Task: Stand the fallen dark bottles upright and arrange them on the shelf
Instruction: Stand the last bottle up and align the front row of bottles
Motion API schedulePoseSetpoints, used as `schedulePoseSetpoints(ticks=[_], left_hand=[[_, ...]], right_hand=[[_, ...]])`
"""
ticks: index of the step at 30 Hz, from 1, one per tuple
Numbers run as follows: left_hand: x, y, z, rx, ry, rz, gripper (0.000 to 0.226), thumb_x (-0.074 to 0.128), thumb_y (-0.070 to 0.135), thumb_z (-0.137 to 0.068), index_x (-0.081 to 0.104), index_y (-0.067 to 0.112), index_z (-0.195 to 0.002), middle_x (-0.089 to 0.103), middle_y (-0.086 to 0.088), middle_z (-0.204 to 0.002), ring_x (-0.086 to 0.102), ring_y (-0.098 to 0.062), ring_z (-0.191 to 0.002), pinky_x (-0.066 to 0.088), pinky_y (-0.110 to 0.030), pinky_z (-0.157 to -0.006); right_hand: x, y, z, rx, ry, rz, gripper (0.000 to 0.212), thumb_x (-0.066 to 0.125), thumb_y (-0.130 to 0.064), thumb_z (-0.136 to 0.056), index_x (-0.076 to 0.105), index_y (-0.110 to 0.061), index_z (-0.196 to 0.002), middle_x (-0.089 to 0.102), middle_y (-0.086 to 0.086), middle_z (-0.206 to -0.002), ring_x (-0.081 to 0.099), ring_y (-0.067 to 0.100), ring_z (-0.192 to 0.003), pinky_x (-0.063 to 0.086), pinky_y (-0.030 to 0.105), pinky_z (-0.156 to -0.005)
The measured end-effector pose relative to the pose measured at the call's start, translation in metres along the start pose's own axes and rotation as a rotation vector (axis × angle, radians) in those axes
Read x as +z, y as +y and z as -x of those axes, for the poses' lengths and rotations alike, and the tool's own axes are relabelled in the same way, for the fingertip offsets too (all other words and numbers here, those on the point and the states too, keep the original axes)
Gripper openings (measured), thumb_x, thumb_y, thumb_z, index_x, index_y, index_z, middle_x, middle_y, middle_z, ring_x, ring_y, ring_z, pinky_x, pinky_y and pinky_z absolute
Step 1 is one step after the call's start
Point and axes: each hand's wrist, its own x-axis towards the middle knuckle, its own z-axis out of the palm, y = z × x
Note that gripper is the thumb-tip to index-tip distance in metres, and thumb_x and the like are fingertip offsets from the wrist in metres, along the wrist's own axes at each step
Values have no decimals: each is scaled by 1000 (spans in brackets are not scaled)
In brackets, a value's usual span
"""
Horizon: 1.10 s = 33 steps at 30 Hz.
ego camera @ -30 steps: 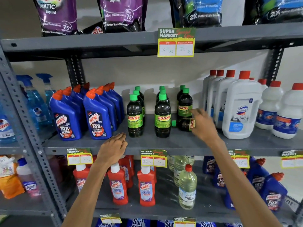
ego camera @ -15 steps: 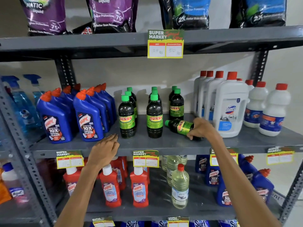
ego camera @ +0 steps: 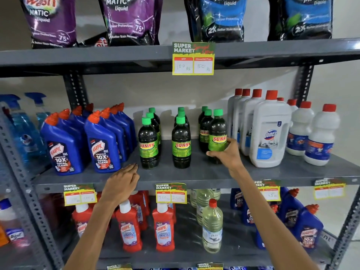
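Observation:
Dark Sunny bottles with green caps and green labels stand in three rows on the grey middle shelf. My right hand is wrapped around the lower part of the front bottle of the right row, which stands upright. The front bottle of the left row and the front bottle of the middle row stand upright on their own, with more bottles behind each. My left hand rests flat on the shelf's front edge, fingers loosely together, holding nothing.
Blue Harpic bottles crowd the shelf to the left. White Domex jugs stand close on the right. Red Harpic bottles and a clear bottle fill the shelf below. Detergent pouches sit on the top shelf.
The dark bottle that lay on its side is now upright at the front of the right row, turned up by my right hand. My left hand has stayed on the shelf edge.

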Motion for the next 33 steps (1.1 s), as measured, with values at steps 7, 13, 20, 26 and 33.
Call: schedulePoseSetpoints(ticks=[7, 13, 20, 26, 33], left_hand=[[-1, 0, -1, -26, -19, 17, 46, 39, 29, -101, 45, 13, -143, 44, -2, -152, 43, -18, -139, 36, -36, -111], [2, -1, 0, -34, 5, 16, 44, 39, 29, -101, 47, 16, -142, 46, 0, -150, 44, -16, -137, 38, -35, -109], [2, -1, 0, -31, 15, 13, 44, 38, 29, -101, 47, 16, -142, 46, 1, -151, 44, -15, -137, 38, -34, -109], [2, 1, 0, -33, 31, 16, 44, 39, 29, -101, 48, 16, -142, 47, 1, -150, 45, -16, -137, 39, -33, -108], [2, 6, 2, -94, 34, 63, 44, 39, 27, -101, 49, 13, -141, 46, -3, -150, 43, -19, -138, 36, -36, -111]], right_hand=[[22, 22, -17, -21, 71, 200, 87, 94, -16, -51, 36, -7, -116, 62, 12, -116, 62, 26, -107, 47, 28, -88], [21, 30, -20, -80, 47, 235, 95, 96, -25, -47, 34, -9, -116, 56, 14, -122, 58, 26, -112, 48, 39, -98], [16, 37, -24, -6, -60, 300, 60, 88, -15, -55, 60, -6, -107, 69, 7, -97, 66, 24, -96, 47, 27, -76], [13, 33, -19, -31, -60, 290, 60, 88, -19, -55, 63, -10, -109, 71, 5, -99, 64, 19, -91, 45, 25, -76], [9, 32, -16, 26, -120, 222, 93, 92, -24, -55, 40, -7, -131, 62, 6, -122, 59, 22, -113, 47, 33, -96]])
